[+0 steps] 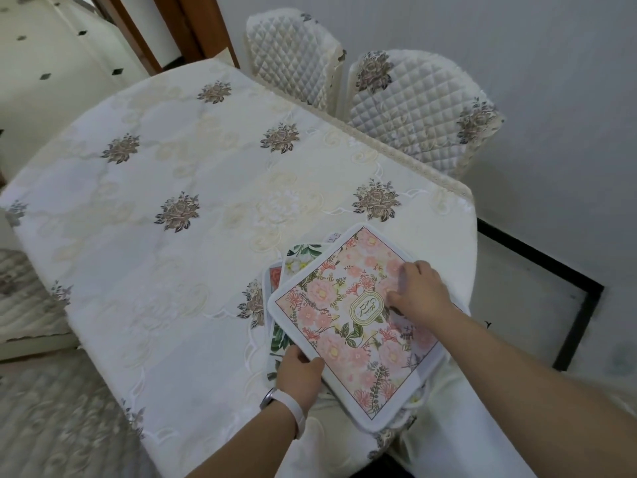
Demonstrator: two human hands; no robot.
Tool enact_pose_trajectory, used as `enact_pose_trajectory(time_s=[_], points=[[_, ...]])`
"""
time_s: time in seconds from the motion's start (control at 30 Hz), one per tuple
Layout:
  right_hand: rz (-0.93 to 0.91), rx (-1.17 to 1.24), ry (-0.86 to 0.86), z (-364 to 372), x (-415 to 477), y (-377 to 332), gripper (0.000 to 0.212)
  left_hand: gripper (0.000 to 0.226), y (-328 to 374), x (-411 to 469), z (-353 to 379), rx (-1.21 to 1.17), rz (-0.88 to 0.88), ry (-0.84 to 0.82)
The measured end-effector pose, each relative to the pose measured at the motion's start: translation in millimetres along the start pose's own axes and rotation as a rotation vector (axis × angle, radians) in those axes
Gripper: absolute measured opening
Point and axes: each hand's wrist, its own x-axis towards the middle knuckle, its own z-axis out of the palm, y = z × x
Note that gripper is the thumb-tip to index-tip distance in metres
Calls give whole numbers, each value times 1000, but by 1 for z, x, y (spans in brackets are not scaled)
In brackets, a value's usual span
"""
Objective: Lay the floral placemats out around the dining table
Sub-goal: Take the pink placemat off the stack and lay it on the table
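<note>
A stack of floral placemats lies at the near right end of the dining table [165, 174]. The top placemat [344, 326] is pink-flowered with a white border and an oval label. Beneath it, a green-leaf placemat [300, 258] and a third one with an orange flower [274, 276] stick out at the left. My left hand [300, 374], with a white watch on its wrist, grips the near left edge of the top placemat. My right hand [418, 293] rests on top of that placemat, fingers bent and pressing on it.
The table wears a cream embroidered cloth with grey-brown flower motifs. Two chairs with quilted cream covers [293, 56] [420, 108] stand along the far right side against a white wall. Another covered seat [24, 298] is at the left edge.
</note>
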Motion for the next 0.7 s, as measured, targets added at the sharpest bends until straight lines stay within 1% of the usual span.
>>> enact_pose_trajectory(time_s=[0.13,0.23,0.3,0.37,0.43,0.57,0.63,0.7], points=[[87,0,17,2,5,7,75,7,1,4,-2,13,3,-35],[99,-47,31,0,8,11,77,9,1,9,-3,10,2,-46],[119,-33,29,-4,10,12,71,10,2,9,-3,-8,4,-40],[129,17,47,-7,13,12,56,13,3,11,-5,-37,5,-24],[134,122,57,-9,15,13,44,15,4,12,-8,-53,14,-1],[152,228,69,-10,8,9,31,8,7,15,-24,-14,61,47],[153,262,85,-7,-2,1,27,5,8,15,-35,10,87,69],[137,300,102,-1,-13,-8,25,8,7,14,-46,5,96,84]])
